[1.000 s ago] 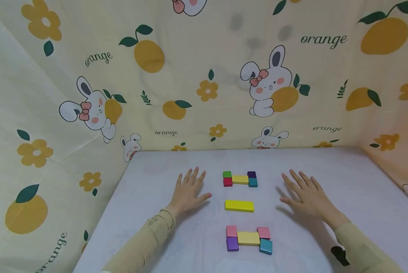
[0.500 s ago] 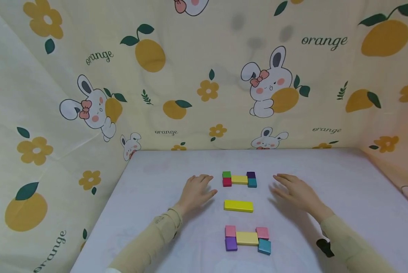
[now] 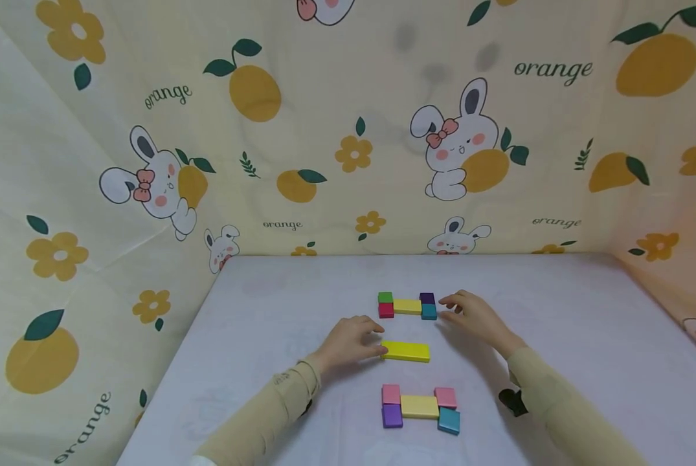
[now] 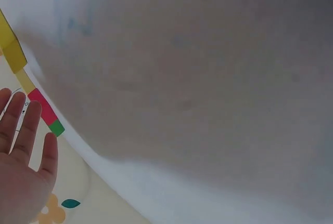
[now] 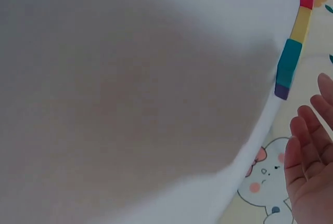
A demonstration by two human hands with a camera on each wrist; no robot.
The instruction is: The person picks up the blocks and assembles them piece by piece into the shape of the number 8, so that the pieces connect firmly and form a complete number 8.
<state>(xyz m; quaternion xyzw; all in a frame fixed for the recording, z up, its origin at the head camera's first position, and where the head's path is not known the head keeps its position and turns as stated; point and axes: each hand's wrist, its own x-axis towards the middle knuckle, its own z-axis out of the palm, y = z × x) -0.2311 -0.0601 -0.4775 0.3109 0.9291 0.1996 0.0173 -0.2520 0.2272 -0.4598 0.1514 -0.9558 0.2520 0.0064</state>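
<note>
My left hand reaches to the left end of a long bright yellow block; its thumb tip overlaps that end, and whether it touches I cannot tell. My right hand hovers just right of the far row, fingertips close to a dark purple block and a teal block. That row also has a pale yellow block in its middle, with a green block and a red block on the left. Both hands have loosely bent fingers, with nothing held.
Nearer me on the white table lies a similar group: a pale yellow block between a pink block over a purple block and another pink block over a teal block. A patterned cloth rises behind.
Both hands have moved inward from either side, their spread fingers drawing in. The left came right and nearer to the bright yellow block, the right came left to the far row. The blocks stayed put.
</note>
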